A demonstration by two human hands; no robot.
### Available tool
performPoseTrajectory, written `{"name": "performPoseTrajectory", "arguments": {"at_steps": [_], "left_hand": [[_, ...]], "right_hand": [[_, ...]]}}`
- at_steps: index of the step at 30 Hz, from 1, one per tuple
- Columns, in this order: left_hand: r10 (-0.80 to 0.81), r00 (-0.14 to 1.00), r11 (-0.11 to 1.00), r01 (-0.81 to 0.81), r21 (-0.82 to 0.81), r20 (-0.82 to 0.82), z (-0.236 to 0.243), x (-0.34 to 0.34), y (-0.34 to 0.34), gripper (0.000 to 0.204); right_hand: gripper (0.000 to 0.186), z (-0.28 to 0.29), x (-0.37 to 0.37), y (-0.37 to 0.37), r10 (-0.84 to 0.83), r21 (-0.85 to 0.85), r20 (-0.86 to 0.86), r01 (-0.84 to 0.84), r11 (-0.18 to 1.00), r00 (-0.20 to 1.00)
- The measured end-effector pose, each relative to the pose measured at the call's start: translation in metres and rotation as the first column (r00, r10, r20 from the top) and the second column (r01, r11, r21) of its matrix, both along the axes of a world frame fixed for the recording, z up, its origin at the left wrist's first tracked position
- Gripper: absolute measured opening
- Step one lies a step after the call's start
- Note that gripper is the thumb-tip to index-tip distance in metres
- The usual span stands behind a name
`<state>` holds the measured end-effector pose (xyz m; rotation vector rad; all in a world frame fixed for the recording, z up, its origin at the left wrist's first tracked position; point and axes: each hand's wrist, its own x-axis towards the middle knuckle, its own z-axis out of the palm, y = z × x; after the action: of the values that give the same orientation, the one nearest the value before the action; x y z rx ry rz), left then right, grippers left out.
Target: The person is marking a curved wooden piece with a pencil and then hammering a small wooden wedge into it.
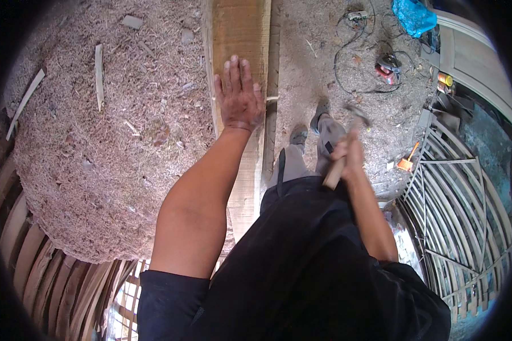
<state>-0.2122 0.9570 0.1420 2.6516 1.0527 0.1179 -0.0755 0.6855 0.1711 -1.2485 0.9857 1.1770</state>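
Observation:
A long wooden board [242,28] runs away from me up the middle of the view. My left hand [240,99] lies flat on its face with the fingers stretched forward and spread a little. Beside that hand, a thin pale sliver of wood [272,98] sticks out past the board's right edge. My right hand [350,152] grips a hammer [334,173] by its wooden handle, to the right of the board and in front of my legs. The metal head points up and away, slightly blurred, touching nothing that I can see.
Wood shavings [114,148] cover the ground on the left, with loose wood strips [99,77] on top. A red and black power tool [388,73] and its cord lie at far right, near a blue plastic bag [415,18]. Curved slats [455,199] stand at right; an orange-handled tool [405,163] lies beside them.

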Motion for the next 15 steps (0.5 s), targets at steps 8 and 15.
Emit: {"name": "performPoseTrajectory", "arguments": {"at_steps": [8,15], "left_hand": [[0.007,1.0,1.0,-0.007,-0.015,0.011,0.005,-0.005,0.0,0.068],[-0.017,1.0,0.998,0.016,0.064,0.012,0.0,0.0,0.006,0.067]], "right_hand": [[0.05,0.016,-0.03,0.003,0.276,-0.055,0.006,-0.275,0.96,0.961],[0.061,0.04,-0.044,0.059,0.487,0.345,-0.219,-0.4,0.849,0.845]]}}
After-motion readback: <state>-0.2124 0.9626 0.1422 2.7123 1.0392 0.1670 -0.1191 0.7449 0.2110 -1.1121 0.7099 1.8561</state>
